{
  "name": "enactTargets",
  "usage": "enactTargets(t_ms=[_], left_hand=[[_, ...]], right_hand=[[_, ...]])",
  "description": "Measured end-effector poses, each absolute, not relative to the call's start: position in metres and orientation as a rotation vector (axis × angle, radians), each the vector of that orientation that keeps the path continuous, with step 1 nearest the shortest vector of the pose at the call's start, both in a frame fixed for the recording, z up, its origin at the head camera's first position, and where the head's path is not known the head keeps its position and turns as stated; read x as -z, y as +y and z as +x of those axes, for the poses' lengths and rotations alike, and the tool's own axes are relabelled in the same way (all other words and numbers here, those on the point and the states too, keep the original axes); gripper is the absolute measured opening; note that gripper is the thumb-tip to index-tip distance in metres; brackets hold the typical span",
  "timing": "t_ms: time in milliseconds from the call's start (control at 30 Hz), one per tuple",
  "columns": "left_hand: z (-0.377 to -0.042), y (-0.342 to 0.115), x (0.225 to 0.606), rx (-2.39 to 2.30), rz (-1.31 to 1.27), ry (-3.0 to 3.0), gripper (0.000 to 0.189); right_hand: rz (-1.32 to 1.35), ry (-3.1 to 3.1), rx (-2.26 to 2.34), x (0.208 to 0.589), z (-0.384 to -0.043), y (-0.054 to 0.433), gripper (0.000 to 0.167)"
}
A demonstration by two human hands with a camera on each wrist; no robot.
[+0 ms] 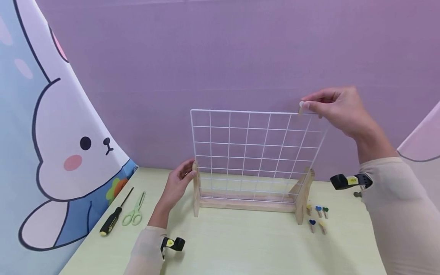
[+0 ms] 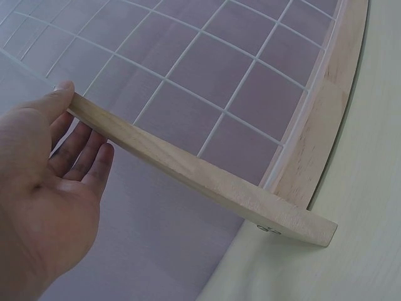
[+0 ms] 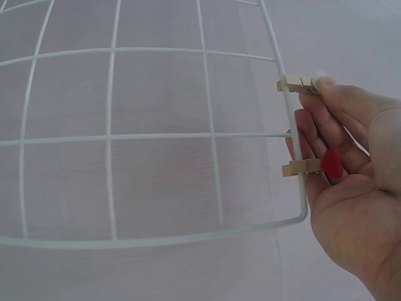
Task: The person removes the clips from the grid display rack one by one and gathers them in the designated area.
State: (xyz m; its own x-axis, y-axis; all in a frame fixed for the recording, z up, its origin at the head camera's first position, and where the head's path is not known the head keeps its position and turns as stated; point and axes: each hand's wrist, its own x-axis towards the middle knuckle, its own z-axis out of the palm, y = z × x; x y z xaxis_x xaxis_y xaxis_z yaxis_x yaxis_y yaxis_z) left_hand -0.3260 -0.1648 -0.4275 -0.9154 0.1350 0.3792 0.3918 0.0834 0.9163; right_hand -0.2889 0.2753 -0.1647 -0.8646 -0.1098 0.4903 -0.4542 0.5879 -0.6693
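Observation:
A white wire grid (image 1: 249,143) stands upright in a wooden stand (image 1: 247,205). At its top wire my right hand (image 1: 343,109) pinches a small wooden clothespin with a white end (image 3: 297,83), whose jaws sit across the wire. Nearer the grid's corner, a clothespin with a red heart (image 3: 331,163) is clipped to the same wire; in the head view my right hand mostly hides it. My left hand (image 1: 177,183) holds the top of the stand's left wooden upright (image 2: 169,157) between thumb and fingers.
Several heart-topped clothespins (image 1: 312,224) lie on the table right of the stand. Green scissors (image 1: 135,214) and a black-and-yellow screwdriver (image 1: 111,221) lie at the left. A rabbit-print cloth (image 1: 65,152) hangs along the left side, and a purple cloth (image 1: 223,57) hangs behind the grid.

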Motion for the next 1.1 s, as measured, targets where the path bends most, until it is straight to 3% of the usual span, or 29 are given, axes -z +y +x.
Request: enactTargets(t_ms=[333,633,1100], left_hand=[[-0.325,-0.163,0.427,1.951,-0.535,-2.154,0.051],[-0.329,-0.165,0.428,1.950,-0.528,-2.153,0.051],[-0.328,-0.167,0.428,1.951,-0.520,-2.156,0.052]], right_hand=[[0.497,-2.309,-1.302,0.157,-0.281,0.286,0.021],[0.380,-2.264,-1.321,0.154,-0.268,0.303,0.031],[0.244,-2.313,-1.259,0.167,-0.252,0.335,0.032]])
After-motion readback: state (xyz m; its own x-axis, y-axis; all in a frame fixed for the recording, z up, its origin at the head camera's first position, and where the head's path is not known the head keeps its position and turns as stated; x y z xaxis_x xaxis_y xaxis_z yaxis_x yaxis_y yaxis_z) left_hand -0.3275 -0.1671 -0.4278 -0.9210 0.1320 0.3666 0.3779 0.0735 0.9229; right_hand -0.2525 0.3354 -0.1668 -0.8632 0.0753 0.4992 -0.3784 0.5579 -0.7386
